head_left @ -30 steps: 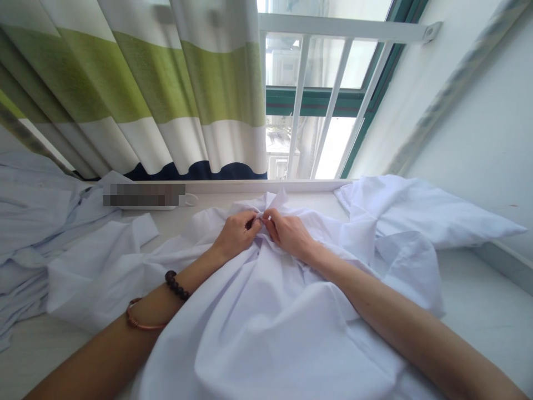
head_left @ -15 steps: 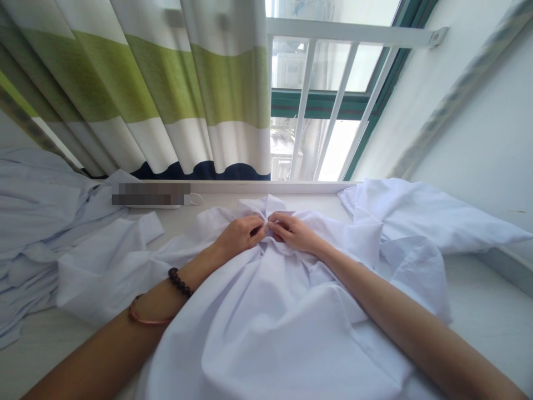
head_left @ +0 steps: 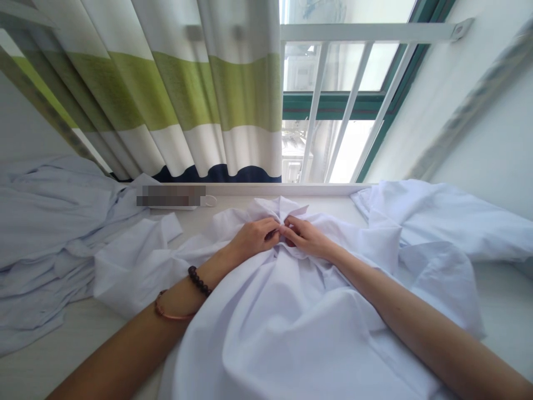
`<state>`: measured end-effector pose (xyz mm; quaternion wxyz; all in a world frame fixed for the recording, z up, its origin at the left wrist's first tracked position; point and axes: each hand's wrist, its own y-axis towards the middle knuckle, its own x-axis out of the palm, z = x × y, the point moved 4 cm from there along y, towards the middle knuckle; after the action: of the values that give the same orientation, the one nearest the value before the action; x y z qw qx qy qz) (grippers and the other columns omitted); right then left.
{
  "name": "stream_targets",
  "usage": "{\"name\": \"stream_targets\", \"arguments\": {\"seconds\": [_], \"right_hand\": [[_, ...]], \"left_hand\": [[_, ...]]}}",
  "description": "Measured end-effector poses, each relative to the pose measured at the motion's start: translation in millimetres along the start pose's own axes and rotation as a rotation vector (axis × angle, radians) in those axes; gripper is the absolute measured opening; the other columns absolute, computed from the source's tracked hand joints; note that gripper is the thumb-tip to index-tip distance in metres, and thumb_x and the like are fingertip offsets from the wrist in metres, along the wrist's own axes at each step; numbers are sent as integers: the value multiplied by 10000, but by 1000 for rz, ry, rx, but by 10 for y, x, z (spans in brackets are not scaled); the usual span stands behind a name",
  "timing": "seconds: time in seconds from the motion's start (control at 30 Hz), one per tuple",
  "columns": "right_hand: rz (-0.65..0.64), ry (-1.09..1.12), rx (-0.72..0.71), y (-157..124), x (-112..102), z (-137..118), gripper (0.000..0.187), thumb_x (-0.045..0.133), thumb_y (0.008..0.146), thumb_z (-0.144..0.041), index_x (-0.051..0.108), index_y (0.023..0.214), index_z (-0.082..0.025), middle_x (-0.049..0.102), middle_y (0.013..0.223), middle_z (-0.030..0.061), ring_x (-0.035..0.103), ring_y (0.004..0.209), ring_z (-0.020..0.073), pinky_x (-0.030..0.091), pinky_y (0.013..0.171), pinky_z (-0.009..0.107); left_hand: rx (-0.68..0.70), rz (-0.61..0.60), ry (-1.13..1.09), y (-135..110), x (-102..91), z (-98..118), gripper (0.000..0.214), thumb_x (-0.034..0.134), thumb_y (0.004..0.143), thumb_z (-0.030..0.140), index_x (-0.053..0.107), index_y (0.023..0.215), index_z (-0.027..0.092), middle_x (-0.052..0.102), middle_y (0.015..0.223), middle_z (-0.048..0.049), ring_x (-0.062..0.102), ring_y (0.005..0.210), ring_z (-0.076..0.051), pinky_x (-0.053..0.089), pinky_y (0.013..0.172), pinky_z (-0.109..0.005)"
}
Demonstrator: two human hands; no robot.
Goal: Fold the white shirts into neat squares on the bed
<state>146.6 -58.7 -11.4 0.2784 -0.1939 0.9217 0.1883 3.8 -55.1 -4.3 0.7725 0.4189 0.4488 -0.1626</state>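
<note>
A white garment [head_left: 270,333], probably a shirt from its collar-like folds, lies spread in front of me with its lower part toward my body. My left hand [head_left: 256,238] pinches the cloth near its far end. Right beside it, my right hand [head_left: 306,236] pinches the same spot, the fingertips of both hands touching or nearly so. Creases run from this point toward me. Whatever small part sits between the fingertips is hidden. A sleeve-like piece [head_left: 133,266] stretches out to the left, and another [head_left: 443,283] lies beyond my right forearm.
More white clothes [head_left: 45,222] are heaped at the left. Folded white cloth [head_left: 449,214] lies at the right against the wall. A blurred-out box-like object [head_left: 170,197] sits by the back ledge. Behind stand a striped curtain [head_left: 179,89] and a white window railing [head_left: 375,33].
The view has shifted, so everything appears a little farther right. Both hands stay together at the cloth; the right fingers have moved slightly, with the thumb now nearer the left fingertips.
</note>
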Motion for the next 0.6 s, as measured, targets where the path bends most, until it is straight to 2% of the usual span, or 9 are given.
{"name": "stream_targets", "arguments": {"seconds": [0.1, 0.23, 0.3, 0.37, 0.43, 0.5, 0.53, 0.57, 0.6], "right_hand": [[-34, 94, 30, -5, -8, 17, 309, 428, 908, -488, 414, 754, -220, 559, 610, -31, 494, 575, 125, 378, 577, 251], [-15, 199, 79, -8, -14, 20, 312, 430, 905, -462, 411, 714, -217, 540, 600, -32, 478, 567, 118, 386, 579, 251], [-40, 216, 93, -2, -23, -1, 317, 451, 893, -471, 435, 712, -211, 541, 592, -31, 472, 552, 116, 381, 568, 251], [-68, 199, 82, 17, -73, -25, 373, 434, 895, -504, 465, 680, -201, 535, 574, -23, 467, 533, 114, 378, 558, 252], [27, 133, 67, 53, -213, -21, 445, 388, 905, -535, 471, 632, -195, 518, 560, -16, 468, 523, 113, 385, 565, 258], [265, 27, 92, 75, -425, 34, 420, 411, 891, -545, 505, 687, -189, 556, 626, 0, 493, 542, 120, 408, 591, 268], [382, -31, 127, 72, -524, 78, 371, 463, 867, -535, 539, 785, -181, 602, 721, 21, 518, 568, 127, 425, 617, 278], [447, -84, 176, 66, -593, 132, 356, 529, 832, -516, 556, 916, -171, 637, 853, 54, 549, 608, 136, 443, 649, 291], [450, -124, 229, 62, -627, 190, 423, 597, 787, -488, 544, 1052, -162, 644, 987, 92, 581, 662, 151, 458, 684, 304]], "left_hand": [[0, 12, 8, -11, 0, 14, 171, 444, 876, 203, 603, 827, 163, 618, 766, -28, 545, 675, -130, 426, 645, -230], [-27, 62, 9, 11, -77, 49, 242, 400, 932, 272, 585, 811, 174, 608, 781, -30, 558, 716, -140, 431, 668, -242], [-126, 168, 21, 37, -195, -13, 263, 368, 946, 290, 559, 806, 177, 580, 779, -28, 549, 738, -146, 437, 706, -254], [-304, 273, 58, 47, -324, -180, 235, 372, 933, 306, 547, 844, 176, 559, 822, -38, 543, 798, -162, 442, 768, -277], [-473, 301, 91, 38, -412, -409, 244, 409, 907, 353, 553, 947, 161, 558, 920, -69, 545, 876, -190, 446, 823, -317], [-576, 223, 58, 18, -432, -638, 380, 424, 893, 446, 552, 1059, 130, 576, 960, -97, 570, 858, -211, 469, 804, -352], [-622, 141, 19, 1, -416, -736, 450, 438, 877, 498, 555, 1092, 120, 595, 953, -103, 587, 834, -218, 481, 784, -359], [-649, 46, -12, -17, -391, -807, 509, 482, 842, 544, 569, 1106, 118, 614, 947, -107, 601, 816, -227, 488, 769, -363], [-661, -60, -35, -35, -364, -848, 548, 551, 787, 574, 592, 1100, 126, 631, 950, -107, 614, 814, -237, 492, 763, -362]]}}
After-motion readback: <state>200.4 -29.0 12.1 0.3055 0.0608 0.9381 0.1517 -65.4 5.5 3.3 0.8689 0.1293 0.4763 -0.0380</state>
